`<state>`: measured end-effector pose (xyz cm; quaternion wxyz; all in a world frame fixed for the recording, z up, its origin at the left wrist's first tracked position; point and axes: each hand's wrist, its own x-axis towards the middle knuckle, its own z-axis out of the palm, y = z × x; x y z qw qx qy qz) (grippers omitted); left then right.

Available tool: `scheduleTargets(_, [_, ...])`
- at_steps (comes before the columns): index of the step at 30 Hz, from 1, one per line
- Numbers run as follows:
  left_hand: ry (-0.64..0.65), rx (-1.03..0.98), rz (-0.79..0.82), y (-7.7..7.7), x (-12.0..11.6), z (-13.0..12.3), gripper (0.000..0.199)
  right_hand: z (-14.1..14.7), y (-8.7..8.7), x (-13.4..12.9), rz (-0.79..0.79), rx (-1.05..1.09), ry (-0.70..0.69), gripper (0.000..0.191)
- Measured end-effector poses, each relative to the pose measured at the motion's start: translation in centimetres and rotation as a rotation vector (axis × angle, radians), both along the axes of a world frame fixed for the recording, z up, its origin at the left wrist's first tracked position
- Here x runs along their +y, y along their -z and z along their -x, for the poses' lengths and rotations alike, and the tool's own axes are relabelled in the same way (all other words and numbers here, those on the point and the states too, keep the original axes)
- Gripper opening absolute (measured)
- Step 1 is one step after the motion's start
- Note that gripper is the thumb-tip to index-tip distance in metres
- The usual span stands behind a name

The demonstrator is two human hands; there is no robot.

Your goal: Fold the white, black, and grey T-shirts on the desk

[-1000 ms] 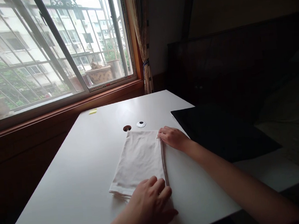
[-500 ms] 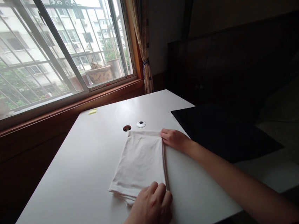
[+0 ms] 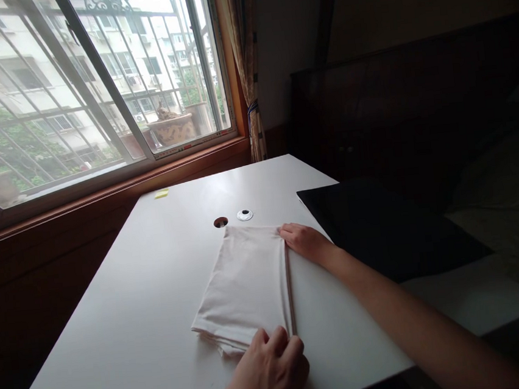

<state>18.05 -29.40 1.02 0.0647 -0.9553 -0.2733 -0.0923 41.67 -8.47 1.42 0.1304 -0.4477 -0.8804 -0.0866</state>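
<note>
A folded white cloth lies on the white table, its layers showing along the right and near edges. My right hand pinches the cloth's far right corner, with the forearm reaching in from the lower right. At the near right corner, my left hand has its fingers curled closed on the cloth; the fingertips are hidden beneath the knuckles.
Beyond the cloth are a round hole and a white ring-shaped grommet in the tabletop. A yellow note is near the far left edge. A dark sheet covers the right side. Behind stand a window and a tied curtain.
My left hand has moved slightly right and nearer to me, and the cloth's near edge has shifted the same way. My right hand has hardly moved.
</note>
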Motion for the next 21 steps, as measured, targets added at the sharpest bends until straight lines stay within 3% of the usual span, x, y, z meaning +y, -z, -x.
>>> scheduleTargets(7, [0.017,-0.011,-0.023,-1.5,0.2,0.2,0.010,-0.9,-1.2,-1.3,-0.061,-0.024,-0.007,0.023])
scheduleTargets(11, [0.019,-0.101,-0.002,-1.4,0.2,0.2,0.018,-1.1,-1.0,-1.2,-0.027,-0.027,-0.035,0.028])
scheduleTargets(16, [0.076,-0.226,0.062,-1.0,0.3,0.4,0.014,-1.2,-0.5,-0.7,0.002,-0.027,-0.057,0.035])
scheduleTargets(21, [0.169,-0.122,0.053,-1.9,0.3,1.1,0.003,-1.9,-1.0,-1.1,-0.013,0.041,-0.077,0.026])
